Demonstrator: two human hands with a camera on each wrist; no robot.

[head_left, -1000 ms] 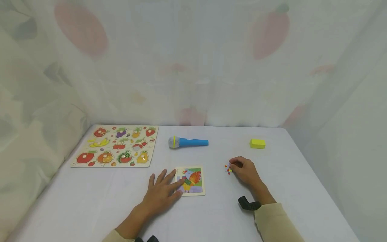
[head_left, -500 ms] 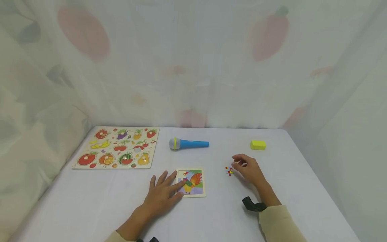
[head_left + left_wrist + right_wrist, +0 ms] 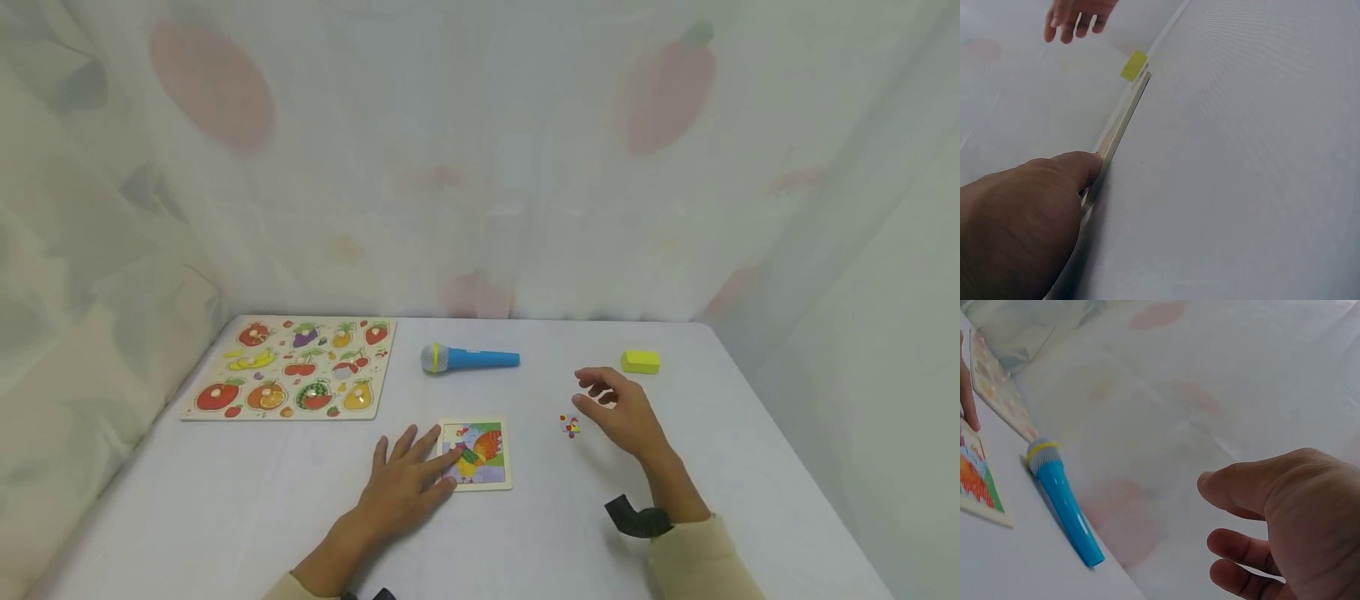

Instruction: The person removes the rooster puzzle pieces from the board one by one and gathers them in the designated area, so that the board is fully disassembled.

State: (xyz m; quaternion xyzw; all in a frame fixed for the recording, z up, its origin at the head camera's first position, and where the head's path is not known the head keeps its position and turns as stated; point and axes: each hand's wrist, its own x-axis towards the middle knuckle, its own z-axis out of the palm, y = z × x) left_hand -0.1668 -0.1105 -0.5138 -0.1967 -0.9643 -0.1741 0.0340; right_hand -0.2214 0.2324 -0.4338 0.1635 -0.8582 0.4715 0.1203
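Observation:
My left hand (image 3: 405, 485) rests with spread fingers on the left side of a small square jigsaw puzzle (image 3: 491, 446); its picture is a colourful hen in a pale wooden frame. Seen edge-on in the left wrist view, the puzzle frame (image 3: 1125, 119) lies under the thumb. To the right of it, a small colourful puzzle piece (image 3: 570, 426) lies on the white table; whether it is one piece or more is too small to tell. My right hand (image 3: 630, 417) hovers just beside and above that piece. Its fingers are loosely bent and apart, holding nothing, as the right wrist view also shows (image 3: 1310, 519).
A blue toy microphone (image 3: 480, 359) with a grey head lies behind the puzzle. At the back left is a fruit peg board (image 3: 382, 367). A yellow block (image 3: 640, 362) sits at the back right. Patterned curtains (image 3: 480, 167) hang around the table.
My right hand has let go of the small puzzle piece, lifted and drawn slightly right, its fingers spreading apart. The piece stays on the table. My left hand keeps its place on the puzzle.

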